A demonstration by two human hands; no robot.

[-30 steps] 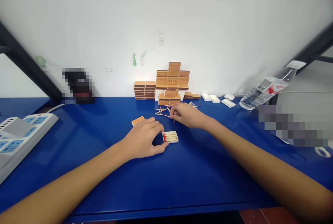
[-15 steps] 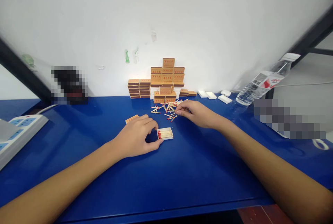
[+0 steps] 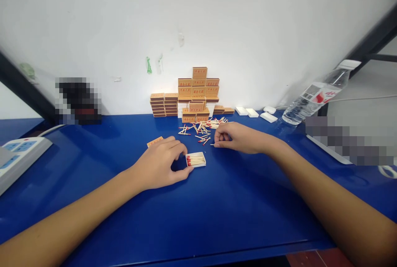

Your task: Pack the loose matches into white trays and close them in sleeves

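With thumb and fingertips, my left hand [image 3: 163,162] grips the left end of a small white matchbox tray [image 3: 200,165] on the blue table. Several red-headed matches [image 3: 196,160] lie side by side inside it. An orange matchbox piece [image 3: 154,142] peeks out behind my left knuckles, mostly hidden. To the right of the tray, my right hand [image 3: 239,137] pinches a single match [image 3: 212,145], whose pale end sticks out leftward from the fingertips. Loose matches [image 3: 203,127] are scattered just beyond, between both hands and the stacked boxes.
Orange matchboxes [image 3: 198,91] stand stacked against the wall, with a lower stack [image 3: 164,105] at their left. White empty trays [image 3: 252,113] lie right of them. A water bottle [image 3: 319,93] leans at the right. A power strip [image 3: 21,155] lies at the left.
My right hand has drawn back from the loose matches toward me, now with a match between its fingertips. My left hand stays on the tray. The camera view has shifted slightly.
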